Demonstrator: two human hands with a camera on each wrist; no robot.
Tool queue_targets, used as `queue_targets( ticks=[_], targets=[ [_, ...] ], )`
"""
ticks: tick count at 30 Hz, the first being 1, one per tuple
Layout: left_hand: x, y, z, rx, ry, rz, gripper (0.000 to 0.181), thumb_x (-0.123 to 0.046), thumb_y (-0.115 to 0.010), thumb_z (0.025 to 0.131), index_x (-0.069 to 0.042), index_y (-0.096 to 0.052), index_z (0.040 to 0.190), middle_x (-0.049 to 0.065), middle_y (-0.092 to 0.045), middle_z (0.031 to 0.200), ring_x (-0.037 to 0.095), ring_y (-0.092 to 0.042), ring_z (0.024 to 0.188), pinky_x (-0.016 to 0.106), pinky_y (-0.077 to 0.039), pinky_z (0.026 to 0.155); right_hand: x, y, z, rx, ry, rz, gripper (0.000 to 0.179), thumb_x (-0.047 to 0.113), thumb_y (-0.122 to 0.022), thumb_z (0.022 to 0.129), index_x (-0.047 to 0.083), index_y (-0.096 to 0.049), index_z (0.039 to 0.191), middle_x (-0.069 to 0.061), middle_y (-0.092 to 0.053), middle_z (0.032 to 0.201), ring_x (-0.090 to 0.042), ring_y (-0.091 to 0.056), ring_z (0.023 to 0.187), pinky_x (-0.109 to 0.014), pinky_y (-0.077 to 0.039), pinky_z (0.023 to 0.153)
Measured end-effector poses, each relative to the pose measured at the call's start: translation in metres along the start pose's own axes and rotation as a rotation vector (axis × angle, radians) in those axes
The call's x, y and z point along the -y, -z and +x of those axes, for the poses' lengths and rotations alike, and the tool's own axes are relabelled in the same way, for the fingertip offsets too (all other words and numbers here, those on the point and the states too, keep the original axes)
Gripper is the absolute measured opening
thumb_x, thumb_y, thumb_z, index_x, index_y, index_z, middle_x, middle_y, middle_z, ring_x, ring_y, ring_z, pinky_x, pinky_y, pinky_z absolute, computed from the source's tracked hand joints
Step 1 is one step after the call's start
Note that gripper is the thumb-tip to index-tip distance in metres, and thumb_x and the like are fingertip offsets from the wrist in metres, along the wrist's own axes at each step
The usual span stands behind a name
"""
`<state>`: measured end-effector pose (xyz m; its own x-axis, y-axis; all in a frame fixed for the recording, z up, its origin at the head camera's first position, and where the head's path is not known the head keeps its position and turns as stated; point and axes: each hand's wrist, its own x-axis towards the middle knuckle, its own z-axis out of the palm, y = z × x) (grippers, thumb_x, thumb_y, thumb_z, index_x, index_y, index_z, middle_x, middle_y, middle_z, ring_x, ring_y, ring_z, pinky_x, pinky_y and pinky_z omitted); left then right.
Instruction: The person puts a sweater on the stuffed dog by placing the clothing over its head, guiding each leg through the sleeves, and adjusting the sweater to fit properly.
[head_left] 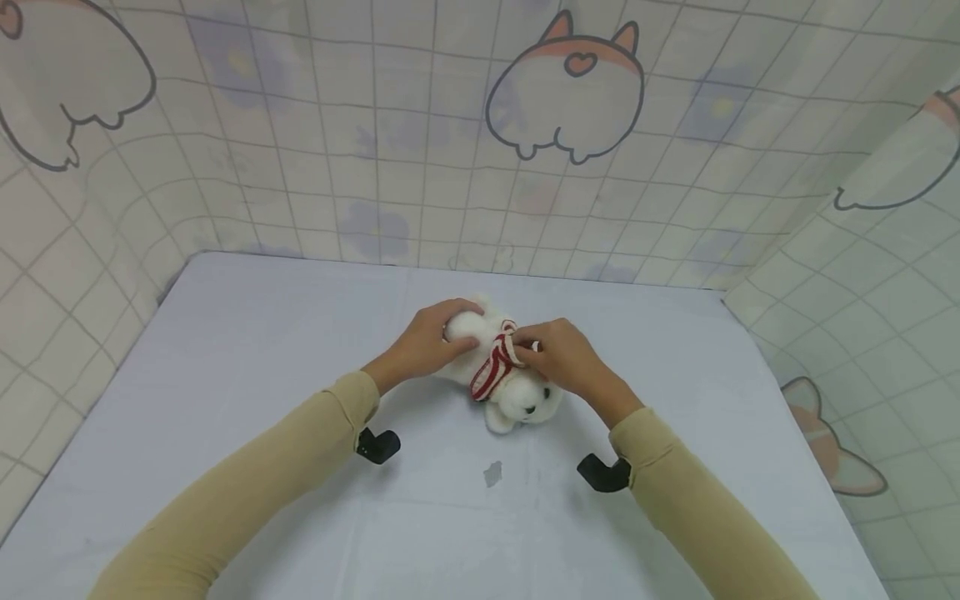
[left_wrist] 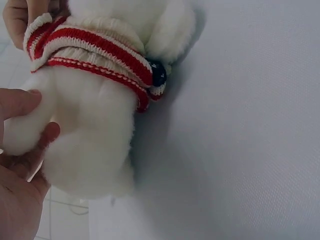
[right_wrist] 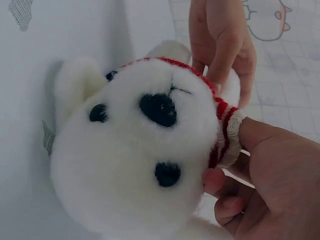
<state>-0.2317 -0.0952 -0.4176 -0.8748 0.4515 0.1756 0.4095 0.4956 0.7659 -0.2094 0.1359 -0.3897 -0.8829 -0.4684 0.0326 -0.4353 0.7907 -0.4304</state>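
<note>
A white plush bear [head_left: 521, 402] lies on the table with its head toward the near side. Round its body sits a red-and-white striped knit garment [left_wrist: 100, 45], which has a dark blue patch at one side. My left hand [head_left: 427, 343] grips one of the bear's legs [left_wrist: 30, 122] between thumb and fingers. At the garment's edge near the neck, my right hand [right_wrist: 280, 180] pinches the knit with thumb and fingers. The bear's dark nose [right_wrist: 159, 109] and both eyes show in the right wrist view. Part of the garment is hidden behind the right fingers.
The white table [head_left: 300, 317] ends at a wall-side curtain [head_left: 420, 167] printed with a grid and cartoon animals. A small grey patch [head_left: 492, 474] lies on the tabletop, nearer than the bear. Black wrist mounts [head_left: 378, 447] stick out from both sleeves.
</note>
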Motion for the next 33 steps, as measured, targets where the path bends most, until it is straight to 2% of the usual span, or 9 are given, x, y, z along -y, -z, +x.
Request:
queue_targets(
  ticks=[2, 4, 9, 13, 17, 24, 28, 30, 33],
  targets=[
    [0.001, 0.000, 0.000, -0.002, -0.010, 0.001, 0.042, -0.017, -0.071, 0.088, -0.011, -0.058, 0.128, 0.011, -0.057, 0.137, 0.028, -0.051, 0.131, 0.044, -0.045, 0.105, 0.001, 0.000, 0.000, 0.009, 0.021, -0.041, 0.020, 0.017, -0.057, 0.093, 0.017, -0.062, 0.074, 0.006, -0.054, 0.069, -0.008, -0.044, 0.060, -0.023, -0.034, 0.055],
    [0.001, 0.000, 0.000, -0.006, -0.012, 0.001, 0.042, -0.017, -0.071, 0.088, -0.010, -0.058, 0.127, 0.011, -0.057, 0.137, 0.028, -0.051, 0.130, 0.044, -0.046, 0.104, 0.002, 0.000, -0.001, 0.006, 0.016, -0.062, 0.018, 0.014, -0.056, 0.092, 0.016, -0.063, 0.076, 0.005, -0.050, 0.068, -0.010, -0.042, 0.063, -0.024, -0.032, 0.056],
    [-0.002, -0.002, 0.000, -0.006, 0.027, -0.021, 0.043, -0.019, -0.071, 0.088, -0.013, -0.057, 0.128, 0.011, -0.059, 0.134, 0.027, -0.057, 0.121, 0.044, -0.050, 0.097, 0.001, -0.002, 0.000, -0.039, -0.050, -0.051, 0.011, 0.014, -0.060, 0.094, 0.014, -0.069, 0.088, 0.001, -0.055, 0.068, -0.012, -0.043, 0.063, -0.025, -0.035, 0.057],
    [-0.005, -0.004, 0.001, 0.000, 0.067, -0.060, 0.048, -0.022, -0.072, 0.087, -0.017, -0.053, 0.130, 0.009, -0.058, 0.134, 0.026, -0.060, 0.111, 0.043, -0.053, 0.090, -0.002, -0.007, 0.004, -0.076, -0.056, -0.052, 0.012, 0.018, -0.063, 0.094, 0.014, -0.067, 0.083, 0.000, -0.062, 0.070, -0.011, -0.045, 0.064, -0.024, -0.037, 0.057],
    [-0.004, -0.002, -0.001, -0.016, 0.106, -0.124, 0.053, -0.022, -0.075, 0.084, -0.016, -0.050, 0.130, 0.007, -0.055, 0.136, 0.026, -0.063, 0.110, 0.038, -0.054, 0.089, -0.003, -0.010, 0.004, -0.094, -0.056, -0.027, 0.009, 0.019, -0.066, 0.092, 0.015, -0.067, 0.083, 0.001, -0.061, 0.068, -0.013, -0.046, 0.063, -0.025, -0.038, 0.056],
    [0.001, 0.005, -0.006, -0.072, 0.235, -0.214, 0.048, -0.031, -0.079, 0.081, -0.018, -0.053, 0.120, 0.000, -0.055, 0.125, 0.020, -0.063, 0.108, 0.034, -0.055, 0.088, -0.008, -0.018, 0.003, -0.126, -0.028, 0.004, 0.019, 0.012, -0.065, 0.091, 0.013, -0.058, 0.073, -0.001, -0.066, 0.085, -0.015, -0.056, 0.073, -0.027, -0.046, 0.063],
    [-0.001, 0.007, -0.007, -0.091, 0.314, -0.258, 0.043, -0.034, -0.080, 0.079, -0.015, -0.055, 0.109, 0.002, -0.057, 0.114, 0.019, -0.068, 0.094, 0.030, -0.057, 0.077, -0.006, -0.017, 0.000, -0.164, -0.021, 0.018, 0.012, 0.011, -0.065, 0.089, 0.012, -0.063, 0.078, -0.003, -0.069, 0.095, -0.017, -0.059, 0.075, -0.030, -0.050, 0.066],
    [-0.003, 0.007, -0.005, -0.106, 0.321, -0.248, 0.040, -0.033, -0.081, 0.077, -0.015, -0.058, 0.105, 0.002, -0.059, 0.110, 0.018, -0.068, 0.087, 0.029, -0.057, 0.070, -0.006, -0.018, 0.000, -0.189, -0.019, 0.039, 0.006, 0.012, -0.066, 0.090, 0.012, -0.068, 0.084, -0.003, -0.070, 0.097, -0.016, -0.059, 0.073, -0.030, -0.049, 0.065],
    [-0.007, 0.006, -0.003, -0.128, 0.276, -0.180, 0.033, -0.030, -0.081, 0.077, -0.016, -0.064, 0.102, 0.002, -0.064, 0.108, 0.017, -0.066, 0.085, 0.028, -0.055, 0.069, -0.008, -0.023, -0.002, -0.238, -0.010, 0.083, 0.004, 0.012, -0.066, 0.090, 0.012, -0.070, 0.090, -0.002, -0.071, 0.094, -0.013, -0.055, 0.067, -0.026, -0.046, 0.062]
  ],
)
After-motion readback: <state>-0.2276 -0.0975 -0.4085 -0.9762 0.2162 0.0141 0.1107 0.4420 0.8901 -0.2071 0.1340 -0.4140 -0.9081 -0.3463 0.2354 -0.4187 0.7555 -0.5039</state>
